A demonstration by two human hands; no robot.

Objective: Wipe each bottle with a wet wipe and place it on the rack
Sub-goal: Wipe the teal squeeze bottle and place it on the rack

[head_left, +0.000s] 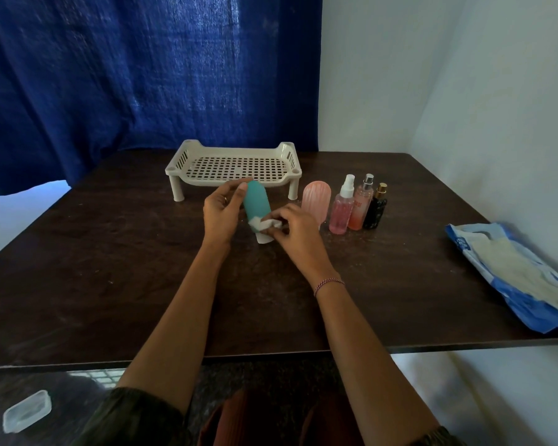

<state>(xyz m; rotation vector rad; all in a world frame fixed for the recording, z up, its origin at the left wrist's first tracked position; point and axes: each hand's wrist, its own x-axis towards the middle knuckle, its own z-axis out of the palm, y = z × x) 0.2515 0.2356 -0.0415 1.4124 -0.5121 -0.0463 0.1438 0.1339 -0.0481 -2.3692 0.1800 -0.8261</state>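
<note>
- Fingers [236, 189] of the left hand [221, 214] curl round the rounded upper end of the teal bottle [255, 201] and hold it. The right hand [292, 225] pinches a bunched wet wipe [261, 223] against the bottle's lower body.
- Everything sits on the dark desk [110, 252], and the teal bottle is over its middle, straight ahead of the person. Its white cap [265, 238] points down, probably resting on the desk, though a slight hover cannot be ruled out from this angle.
- Directly behind the bottle, on the far side from the person, stands the pale perforated rack [232, 165], which holds nothing yet. The placing move will likely be a lift up and away over the rack's front lip.
- At the desk's right edge, well apart from both hands, lies the blue wipe pack [509, 268].
- The teal bottle's long axis runs from the cap, nearest the person, up and away with a slight lean to the left. The left hand has the end towards the rack, so it looks the better placed to carry the bottle there.
- Four more bottles stand upright in a row to the right: a ribbed pink bottle [316, 196], a pink spray bottle [342, 210], a peach spray bottle [361, 207] and a black bottle [376, 209]. By their places, they await their turn.
- The wipe sits just above the cap, on the side facing the right hand.
</note>
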